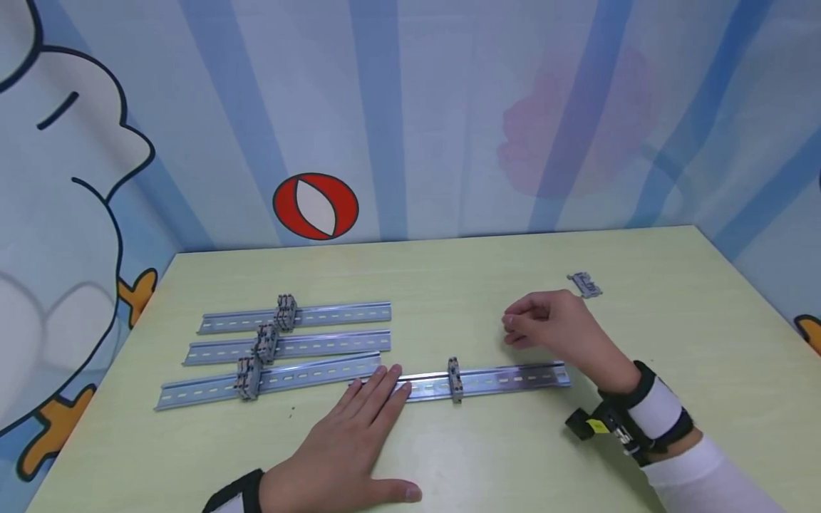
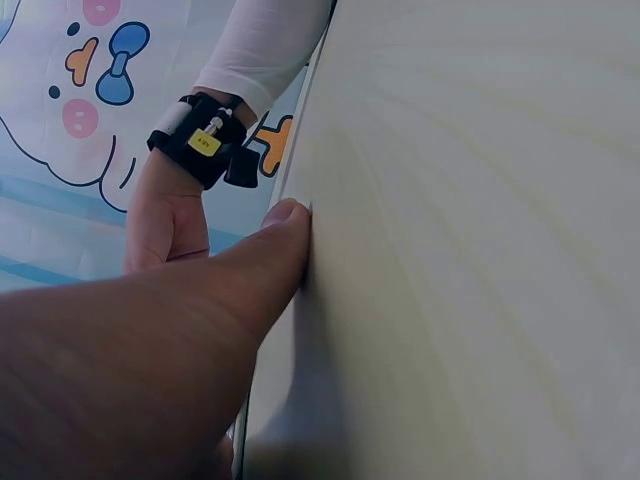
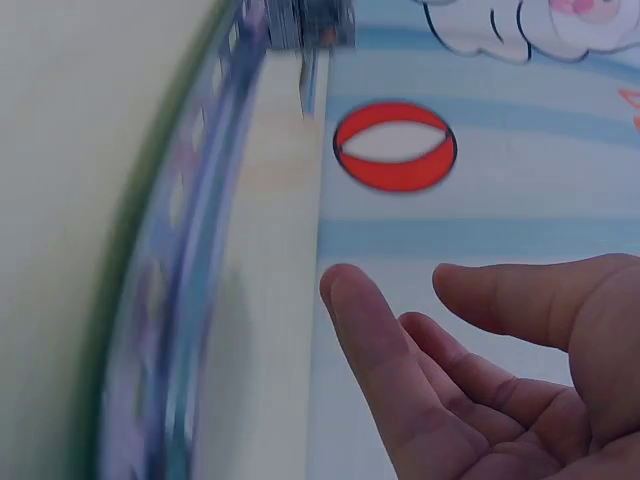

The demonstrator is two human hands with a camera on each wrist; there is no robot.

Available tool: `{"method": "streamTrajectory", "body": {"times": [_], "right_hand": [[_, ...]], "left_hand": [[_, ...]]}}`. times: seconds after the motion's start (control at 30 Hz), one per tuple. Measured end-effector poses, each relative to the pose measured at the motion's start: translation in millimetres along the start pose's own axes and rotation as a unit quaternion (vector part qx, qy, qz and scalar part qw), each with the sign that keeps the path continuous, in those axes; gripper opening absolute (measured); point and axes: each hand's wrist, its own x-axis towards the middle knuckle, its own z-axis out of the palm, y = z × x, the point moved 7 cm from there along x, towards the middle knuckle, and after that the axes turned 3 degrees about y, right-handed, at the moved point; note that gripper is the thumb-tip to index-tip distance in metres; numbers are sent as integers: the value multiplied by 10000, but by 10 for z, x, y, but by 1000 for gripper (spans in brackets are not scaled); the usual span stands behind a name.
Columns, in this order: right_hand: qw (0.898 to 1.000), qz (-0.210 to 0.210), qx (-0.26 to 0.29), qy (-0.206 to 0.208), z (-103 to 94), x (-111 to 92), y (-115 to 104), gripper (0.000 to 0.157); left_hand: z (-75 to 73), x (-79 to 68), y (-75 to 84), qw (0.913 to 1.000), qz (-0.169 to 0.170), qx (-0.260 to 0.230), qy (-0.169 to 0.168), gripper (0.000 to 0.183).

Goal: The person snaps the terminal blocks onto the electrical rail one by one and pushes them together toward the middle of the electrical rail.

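Observation:
A slotted metal DIN rail [image 1: 513, 379] lies near the front of the table, carrying one thin grey terminal block [image 1: 455, 380] upright near its middle. My left hand [image 1: 349, 445] is spread flat, its fingertips over that rail's left end, which they hide; the thumb [image 2: 285, 225] rests along the tabletop. Above and behind the rail's right part hovers my right hand [image 1: 558, 324], holding nothing. In the right wrist view its thumb [image 3: 520, 300] and forefinger [image 3: 365, 340] stand apart beside the rail [image 3: 205, 280]. Another grey terminal block [image 1: 585, 285] lies flat just beyond this hand.
To the left, several more rails lie roughly parallel: a back one [image 1: 346, 313], a middle one [image 1: 346, 343] and a slanted front one [image 1: 199, 392]. Each carries a cluster of grey blocks [image 1: 248, 377]. A printed curtain [image 1: 436, 142] stands behind the table [image 1: 487, 456].

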Motion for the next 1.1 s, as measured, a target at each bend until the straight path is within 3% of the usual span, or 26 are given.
{"method": "streamTrajectory", "body": {"times": [0.17, 0.33, 0.5, 0.63, 0.9, 1.1], "right_hand": [[9960, -210, -573, 657, -425, 43, 73, 28], [9714, -404, -1898, 1369, -713, 46, 173, 37], [9591, -97, -2648, 999, -706, 92, 412, 50], [9481, -97, -3069, 826, -659, 98, 523, 44], [9457, -112, -3021, 1197, -751, 92, 507, 34], [9410, -89, -3174, 1171, -797, 121, 537, 33]], "left_hand": [[-37, 18, 22, 9999, 96, 38, 121, 116], [-50, 32, 27, 9997, 169, 81, 162, 115], [-13, 16, 8, 9997, 208, -93, 101, 114], [26, -5, 6, 9995, 251, -141, 106, 111], [29, 1, -10, 9991, 344, 13, 245, 108], [36, 35, -32, 9990, 351, 21, 275, 108]]}}
